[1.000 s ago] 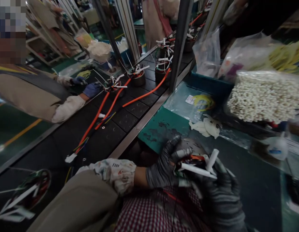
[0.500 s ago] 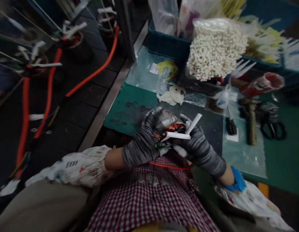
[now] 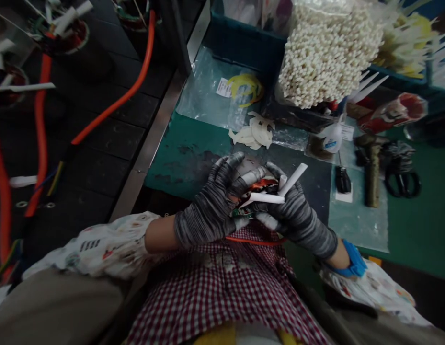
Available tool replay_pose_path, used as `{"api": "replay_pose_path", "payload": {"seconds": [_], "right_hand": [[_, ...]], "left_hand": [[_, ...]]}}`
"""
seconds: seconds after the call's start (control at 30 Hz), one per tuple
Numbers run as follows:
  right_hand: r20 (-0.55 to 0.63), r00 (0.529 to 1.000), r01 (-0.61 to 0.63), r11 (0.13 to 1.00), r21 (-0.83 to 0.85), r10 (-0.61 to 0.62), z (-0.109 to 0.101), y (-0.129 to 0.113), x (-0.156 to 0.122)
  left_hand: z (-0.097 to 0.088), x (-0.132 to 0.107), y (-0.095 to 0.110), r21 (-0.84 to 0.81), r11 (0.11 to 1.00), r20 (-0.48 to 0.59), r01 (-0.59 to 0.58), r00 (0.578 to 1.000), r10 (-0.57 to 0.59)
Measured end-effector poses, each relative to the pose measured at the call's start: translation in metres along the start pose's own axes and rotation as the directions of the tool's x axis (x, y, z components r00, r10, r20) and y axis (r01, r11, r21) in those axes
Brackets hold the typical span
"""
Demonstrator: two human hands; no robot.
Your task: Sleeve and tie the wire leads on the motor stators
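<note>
Both my hands wear grey striped gloves and close together on a small wound motor part [image 3: 260,189] with orange wire and white sleeves [image 3: 279,188] sticking out. My left hand [image 3: 217,201] wraps its fingers around the part's left side. My right hand [image 3: 296,213] grips it from the right, a white sleeve crossing over its fingers. An orange cable [image 3: 254,240] runs from the part across my checked apron [image 3: 222,292]. The hands hover at the near edge of the green bench [image 3: 186,158].
A black conveyor [image 3: 96,139] at left carries motor parts [image 3: 66,36] with long orange cables [image 3: 110,108]. A bag of white pieces [image 3: 326,52] sits in a blue bin [image 3: 244,45]. White insulator scraps [image 3: 256,134], a small bottle [image 3: 332,136], a tool [image 3: 373,167] and black scissors [image 3: 402,175] lie on the bench.
My view swung from the conveyor and a co-worker's gloved hands down onto the bench. Both hands stay closed on the part, now held a little higher.
</note>
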State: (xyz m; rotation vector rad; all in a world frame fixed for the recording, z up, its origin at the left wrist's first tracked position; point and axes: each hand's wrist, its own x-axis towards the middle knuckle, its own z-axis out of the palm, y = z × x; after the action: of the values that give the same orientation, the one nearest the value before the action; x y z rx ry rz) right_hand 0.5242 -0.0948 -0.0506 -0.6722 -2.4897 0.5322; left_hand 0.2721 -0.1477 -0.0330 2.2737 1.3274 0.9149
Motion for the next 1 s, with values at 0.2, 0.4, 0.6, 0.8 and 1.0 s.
{"api": "replay_pose_path", "payload": {"seconds": [0.2,0.4,0.6,0.8,1.0], "right_hand": [[-0.116,0.986,-0.127,0.991,-0.05,0.12,0.01,-0.013,-0.002],[0.108,0.982,-0.179,0.959,0.219,0.158,-0.003,0.007,0.035],[0.152,0.97,-0.237,0.874,0.424,0.189,0.002,0.039,0.08],[-0.123,0.984,-0.063,0.906,0.418,0.126,0.022,0.046,0.078],[-0.465,0.86,-0.207,0.977,0.056,0.209,-0.017,0.067,0.075]], "left_hand": [[0.004,-0.005,0.001,-0.068,0.997,-0.068,0.02,0.997,-0.025],[-0.011,0.013,-0.033,-0.241,0.965,0.032,0.101,0.995,-0.097],[-0.037,0.035,-0.068,-0.173,0.959,0.173,0.224,0.966,-0.194],[-0.041,0.028,-0.044,0.442,0.887,0.048,-0.134,0.991,0.125],[-0.047,0.027,-0.019,0.522,0.782,0.346,-0.342,0.922,0.172]]}}
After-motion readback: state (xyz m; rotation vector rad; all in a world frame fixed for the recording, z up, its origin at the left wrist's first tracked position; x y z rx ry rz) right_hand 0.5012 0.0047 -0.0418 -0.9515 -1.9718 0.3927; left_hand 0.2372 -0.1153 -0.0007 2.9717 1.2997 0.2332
